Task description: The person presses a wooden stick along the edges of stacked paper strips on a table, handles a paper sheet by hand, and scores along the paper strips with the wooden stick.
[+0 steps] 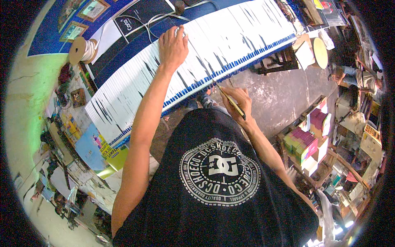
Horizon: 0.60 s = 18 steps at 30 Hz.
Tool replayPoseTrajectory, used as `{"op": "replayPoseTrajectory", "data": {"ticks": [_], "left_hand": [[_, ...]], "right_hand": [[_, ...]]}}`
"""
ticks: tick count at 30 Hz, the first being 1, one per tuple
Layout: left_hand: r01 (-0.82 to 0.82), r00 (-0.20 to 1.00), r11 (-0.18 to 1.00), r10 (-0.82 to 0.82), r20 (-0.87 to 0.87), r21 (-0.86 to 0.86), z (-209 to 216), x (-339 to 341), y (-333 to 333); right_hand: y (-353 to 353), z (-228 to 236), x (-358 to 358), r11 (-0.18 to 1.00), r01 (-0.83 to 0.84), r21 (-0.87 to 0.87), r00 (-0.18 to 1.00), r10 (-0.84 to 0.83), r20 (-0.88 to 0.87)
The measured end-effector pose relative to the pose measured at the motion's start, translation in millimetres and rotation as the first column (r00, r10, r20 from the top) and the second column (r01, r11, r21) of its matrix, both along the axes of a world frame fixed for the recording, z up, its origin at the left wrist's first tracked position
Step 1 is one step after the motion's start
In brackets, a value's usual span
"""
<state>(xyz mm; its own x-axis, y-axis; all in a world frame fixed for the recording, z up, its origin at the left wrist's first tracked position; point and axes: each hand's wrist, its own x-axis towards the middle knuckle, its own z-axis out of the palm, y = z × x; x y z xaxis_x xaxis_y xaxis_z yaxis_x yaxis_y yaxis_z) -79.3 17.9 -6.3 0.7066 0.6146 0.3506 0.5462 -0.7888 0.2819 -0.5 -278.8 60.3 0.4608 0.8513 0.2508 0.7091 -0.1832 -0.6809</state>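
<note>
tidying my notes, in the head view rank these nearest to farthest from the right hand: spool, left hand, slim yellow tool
1. Slim yellow tool: held in the right hand.
2. Left hand: on the white strips, farther left.
3. Spool: upper left, beyond the left hand.

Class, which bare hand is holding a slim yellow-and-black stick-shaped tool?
The right hand, gripping the slim tool near the blue-marked edge of the long, white, striped surface; the left hand lies at its far edge without one.
</note>
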Motion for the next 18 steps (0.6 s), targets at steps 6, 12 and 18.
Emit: {"op": "replayPoseTrajectory", "data": {"ticks": [6,12,18], "left_hand": [[-0.016,0.999,1.0,0.017,-0.037,0.016,-1,1,0],[0.056,0.994,0.996,-0.049,0.094,-0.069,-19,18,10],[-0.013,0.999,1.0,0.014,-0.031,0.024,1,-4,0]], "right_hand": [[-2,-13,2,0.999,0.01,0.047,1.0,-0.009,-0.023],[-8,-6,22,0.994,-0.104,0.028,0.927,0.107,-0.359],[0,-41,8,0.991,-0.064,0.118,0.992,0.076,-0.102]]}}
